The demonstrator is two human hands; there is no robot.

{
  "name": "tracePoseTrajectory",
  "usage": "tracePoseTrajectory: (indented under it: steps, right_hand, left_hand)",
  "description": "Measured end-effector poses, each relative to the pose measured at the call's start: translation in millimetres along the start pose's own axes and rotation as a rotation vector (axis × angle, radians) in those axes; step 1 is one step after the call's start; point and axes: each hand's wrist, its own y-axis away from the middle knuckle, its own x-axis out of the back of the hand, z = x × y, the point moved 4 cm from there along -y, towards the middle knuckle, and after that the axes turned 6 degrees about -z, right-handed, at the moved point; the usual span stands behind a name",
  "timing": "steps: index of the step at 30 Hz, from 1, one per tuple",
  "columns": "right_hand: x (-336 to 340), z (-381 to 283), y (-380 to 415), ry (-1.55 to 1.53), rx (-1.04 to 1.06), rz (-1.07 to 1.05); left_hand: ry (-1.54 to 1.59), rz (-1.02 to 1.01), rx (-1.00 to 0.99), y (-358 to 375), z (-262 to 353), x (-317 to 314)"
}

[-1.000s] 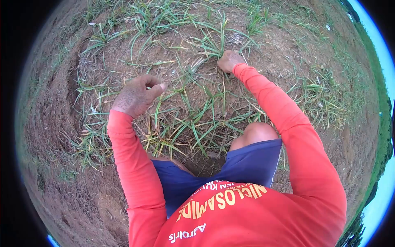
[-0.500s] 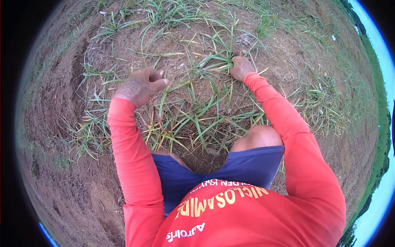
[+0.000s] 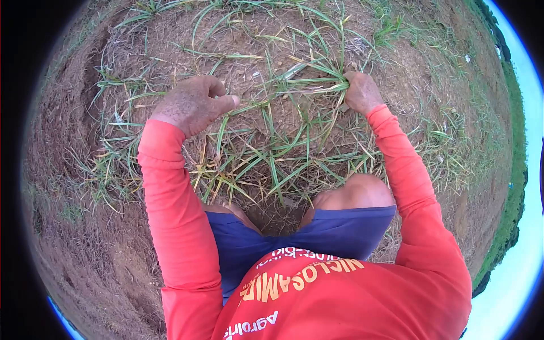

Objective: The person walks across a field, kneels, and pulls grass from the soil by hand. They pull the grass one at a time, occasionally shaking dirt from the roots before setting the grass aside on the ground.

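Observation:
My right hand (image 3: 362,92) is closed around the base of a long-leaved green grass clump (image 3: 317,82), whose blades spread to the left and upward from the fingers. My left hand (image 3: 195,103) hovers over the soil at the left, thumb and fingers curled toward each other around a gap, with nothing visible between them. Just below and right of it grow green and yellowing grass blades (image 3: 272,164). The roots of the held clump are hidden by the right hand.
Dry brown soil (image 3: 119,238) with dead stems stretches around me. More grass tufts (image 3: 107,141) grow at the left and top. My bent knees (image 3: 362,192) are close below the grass. A green field edge and sky lie at the far right.
My right hand has moved to the right with the grass clump in its grip. The left hand keeps about the same pose. The view has shifted slightly over the ground.

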Motion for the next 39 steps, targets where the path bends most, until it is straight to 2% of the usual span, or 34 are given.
tracePoseTrajectory:
  steps: [3, 6, 8, 10, 14, 16, 17, 20, 21, 23, 25, 26, 28, 30, 33, 36, 37, 38, 39]
  right_hand:
    - [10.3, 2.8, 0.5, 0.004, 0.037, 0.017]
    - [24.1, 3.1, 1.8, 0.013, 0.176, 0.011]
    - [38.7, 2.9, 2.4, 0.022, 0.174, -0.036]
    - [69.7, -7.1, 4.7, -0.021, 0.162, -0.040]
    - [133.2, 12.7, 19.6, -0.025, -0.054, -0.076]
    - [158.6, -7.2, 29.5, -0.148, -0.129, -0.080]
    - [167.3, 11.4, 29.6, -0.041, -0.068, -0.096]
    - [209.0, -20.7, 54.5, -0.112, -0.259, 0.026]
    - [207.3, -8.6, 60.0, -0.297, -0.024, 0.177]
    - [192.1, 2.4, 52.9, -0.373, -0.206, 0.166]
    - [134.8, 41.5, 20.6, -0.144, -0.250, 0.088]
    - [91.0, 70.3, 9.9, 0.120, -0.219, 0.003]
    - [134.6, 30.9, 5.8, 0.035, 0.078, 0.251]
    - [180.9, 4.8, 46.1, -0.092, -0.239, 0.099]
    - [175.5, 11.4, 37.7, -0.556, -0.244, 0.161]
    - [80.8, 75.9, 23.2, -0.238, -0.307, 0.117]
    - [84.1, 65.6, 33.0, -0.196, -0.257, 0.040]
    - [106.4, 51.5, -10.8, -0.120, -0.121, -0.003]
    - [109.8, 59.7, -15.1, -0.152, -0.185, 0.010]
  left_hand:
    - [0.021, -0.057, 0.042, -6.8, 0.4, 1.6]
    - [0.016, -0.109, 0.055, -14.9, 0.4, 2.4]
    - [-0.011, -0.080, 0.001, -22.9, -3.1, -0.5]
    - [0.004, -0.129, 0.043, -29.8, -1.0, 1.1]
    - [0.002, -0.125, -0.034, -51.5, 2.6, -12.4]
    - [0.001, -0.110, -0.073, -56.6, 15.1, -12.8]
    - [-0.007, -0.114, -0.103, -61.6, 19.2, -15.9]
    - [-0.015, -0.100, -0.154, -62.6, 29.9, -17.9]
    - [-0.013, -0.092, -0.163, -60.0, 32.9, -17.9]
    - [-0.001, -0.074, -0.163, -58.8, 37.1, -16.0]
    - [0.006, -0.069, -0.186, -55.3, 44.7, -21.5]
    - [0.005, -0.088, -0.216, -52.9, 49.1, -28.0]
    - [0.038, 0.028, -0.167, -54.1, 35.7, -7.9]
    - [0.024, -0.006, -0.165, -45.3, 43.7, -16.3]
    - [0.070, 0.029, -0.213, -44.7, 51.2, -17.0]
    - [0.141, 0.044, -0.276, -49.8, 64.6, -24.7]
    - [0.180, 0.080, -0.280, -51.2, 58.3, -19.6]
    - [0.196, 0.211, -0.258, -54.7, 47.0, 2.3]
    - [0.184, 0.242, -0.283, -56.7, 54.5, 2.6]
